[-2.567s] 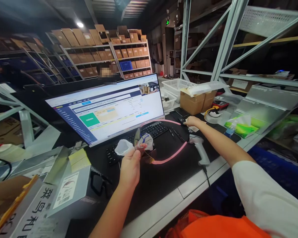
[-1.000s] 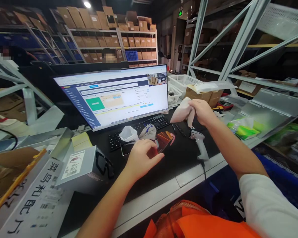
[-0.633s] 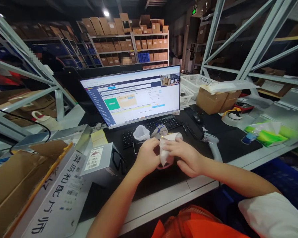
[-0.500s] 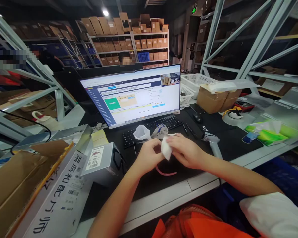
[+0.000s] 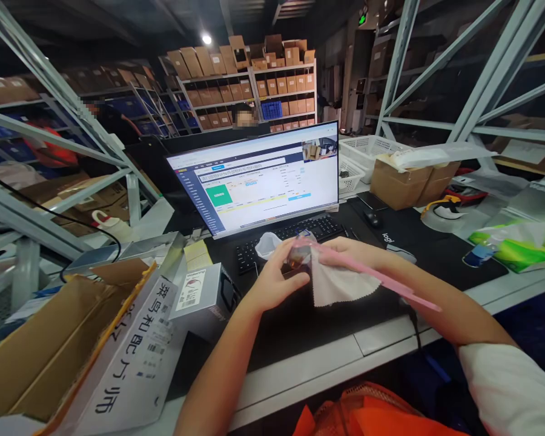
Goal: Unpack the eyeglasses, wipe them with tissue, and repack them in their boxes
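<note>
My left hand (image 5: 277, 280) is closed on a pair of pink-framed glasses with a dark reddish lens (image 5: 298, 257), held above the black desk mat. A pink temple arm (image 5: 381, 278) sticks out to the right across my right forearm. My right hand (image 5: 345, 249) pinches a white cleaning cloth (image 5: 340, 284) against the lens, and the cloth hangs down below it. A crumpled clear plastic bag (image 5: 269, 244) lies on the keyboard (image 5: 295, 235) just behind my hands.
A monitor (image 5: 258, 178) stands behind the keyboard. A small grey box (image 5: 198, 292) and a long printed carton (image 5: 131, 357) lie at the left, cardboard boxes (image 5: 404, 181), a mouse (image 5: 371, 218) and green tissue packs (image 5: 513, 248) at the right. A person sits beyond the monitor.
My right hand picked up the white cloth from the right and brought it to the glasses. The glasses have turned, with one pink arm now pointing right. The cloth now hangs unfolded.
</note>
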